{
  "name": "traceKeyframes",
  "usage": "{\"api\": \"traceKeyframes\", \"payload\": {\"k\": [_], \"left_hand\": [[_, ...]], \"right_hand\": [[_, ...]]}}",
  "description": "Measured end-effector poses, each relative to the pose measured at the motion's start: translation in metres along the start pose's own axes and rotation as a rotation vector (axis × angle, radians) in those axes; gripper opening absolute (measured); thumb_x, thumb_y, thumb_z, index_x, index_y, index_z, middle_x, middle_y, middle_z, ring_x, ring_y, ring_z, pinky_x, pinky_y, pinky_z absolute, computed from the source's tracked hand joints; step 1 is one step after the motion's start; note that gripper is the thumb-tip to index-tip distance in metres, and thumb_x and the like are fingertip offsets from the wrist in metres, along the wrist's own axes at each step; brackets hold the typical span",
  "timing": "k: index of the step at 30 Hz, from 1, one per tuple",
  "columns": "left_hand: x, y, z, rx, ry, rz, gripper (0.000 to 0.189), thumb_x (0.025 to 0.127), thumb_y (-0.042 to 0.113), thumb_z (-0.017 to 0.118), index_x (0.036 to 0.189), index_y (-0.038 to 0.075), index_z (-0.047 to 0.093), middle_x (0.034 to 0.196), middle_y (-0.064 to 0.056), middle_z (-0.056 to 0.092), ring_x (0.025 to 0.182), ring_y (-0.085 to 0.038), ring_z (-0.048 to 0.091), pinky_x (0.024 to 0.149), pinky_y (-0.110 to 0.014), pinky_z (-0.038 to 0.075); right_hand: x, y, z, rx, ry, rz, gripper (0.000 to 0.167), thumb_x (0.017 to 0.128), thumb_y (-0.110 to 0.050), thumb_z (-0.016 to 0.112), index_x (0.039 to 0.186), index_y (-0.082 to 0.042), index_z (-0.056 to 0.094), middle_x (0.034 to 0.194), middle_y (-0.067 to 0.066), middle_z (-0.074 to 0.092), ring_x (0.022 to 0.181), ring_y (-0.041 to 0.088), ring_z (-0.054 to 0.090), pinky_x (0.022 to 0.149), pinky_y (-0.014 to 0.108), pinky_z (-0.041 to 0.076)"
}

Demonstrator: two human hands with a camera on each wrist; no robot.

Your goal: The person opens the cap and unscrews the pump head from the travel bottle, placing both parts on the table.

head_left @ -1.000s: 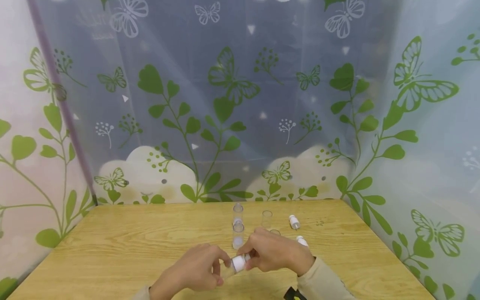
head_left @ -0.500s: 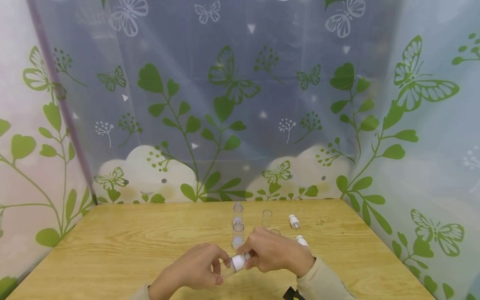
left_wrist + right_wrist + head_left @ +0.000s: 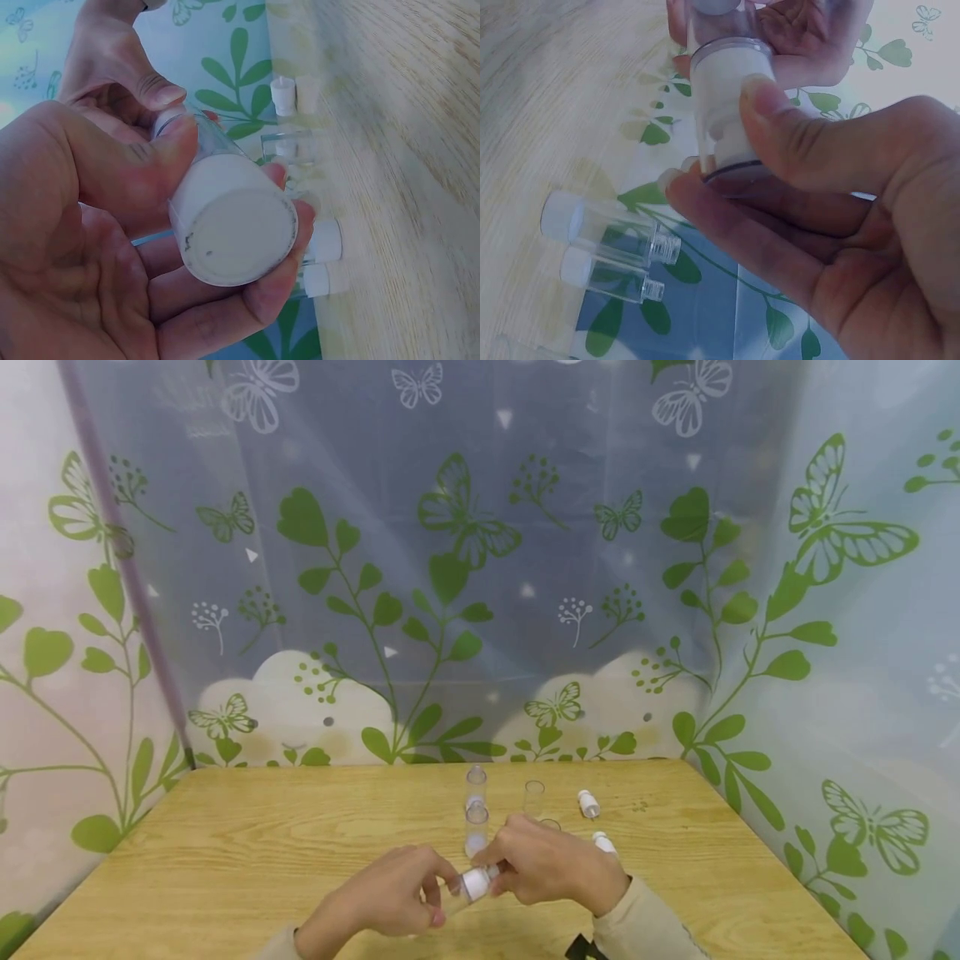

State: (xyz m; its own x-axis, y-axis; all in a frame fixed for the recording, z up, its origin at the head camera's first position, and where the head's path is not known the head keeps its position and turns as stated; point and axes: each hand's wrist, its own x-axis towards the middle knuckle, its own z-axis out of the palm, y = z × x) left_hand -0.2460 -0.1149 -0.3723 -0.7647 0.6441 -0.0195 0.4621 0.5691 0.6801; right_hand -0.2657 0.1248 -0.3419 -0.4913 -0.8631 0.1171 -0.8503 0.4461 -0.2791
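Between my hands is a clear pump bottle (image 3: 474,885), tilted, with a white pump section under a clear cover. My left hand (image 3: 393,893) grips its lower end; the left wrist view shows the thumb and fingers round the body beside the round white bottom (image 3: 240,236). With thumb and fingers, my right hand (image 3: 551,864) holds the pump end, and in the right wrist view the clear cover (image 3: 727,97) lies over white parts. Two open clear bottles with white bottoms, a nearer bottle (image 3: 476,833) and a farther bottle (image 3: 476,787), stand just beyond the hands.
A clear cap (image 3: 534,797) stands at the back, with another cap (image 3: 550,823) partly hidden behind my right hand. Two white pump heads, one farther (image 3: 588,804) and one nearer (image 3: 603,842), lie to the right. A black object (image 3: 581,947) shows beside the right sleeve.
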Motion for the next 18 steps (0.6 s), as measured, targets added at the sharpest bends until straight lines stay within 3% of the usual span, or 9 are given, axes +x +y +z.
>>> {"api": "traceKeyframes", "payload": {"k": [12,18], "left_hand": [[0.0014,-0.0003,-0.0030,-0.049,-0.036,0.014,0.037,0.073,-0.012,0.065,0.106,0.000,0.076,0.072,-0.002,0.076,0.054,-0.004,0.060,0.052,-0.019,0.049],[-0.0007,-0.0001,-0.0038,-0.049,-0.026,0.000,0.039,0.072,-0.013,0.065,0.108,0.001,0.076,0.074,-0.003,0.076,0.055,-0.006,0.061,0.052,-0.020,0.049]], "right_hand": [[-0.0005,0.0008,0.0004,0.013,0.008,0.023,0.025,0.087,-0.008,0.080,0.111,-0.015,0.080,0.074,-0.001,0.075,0.048,-0.011,0.028,0.050,0.006,0.025],[0.0008,-0.0014,-0.0001,-0.005,0.023,-0.019,0.020,0.087,-0.008,0.079,0.106,-0.014,0.079,0.073,0.000,0.074,0.050,-0.012,0.031,0.051,0.005,0.027]]}}
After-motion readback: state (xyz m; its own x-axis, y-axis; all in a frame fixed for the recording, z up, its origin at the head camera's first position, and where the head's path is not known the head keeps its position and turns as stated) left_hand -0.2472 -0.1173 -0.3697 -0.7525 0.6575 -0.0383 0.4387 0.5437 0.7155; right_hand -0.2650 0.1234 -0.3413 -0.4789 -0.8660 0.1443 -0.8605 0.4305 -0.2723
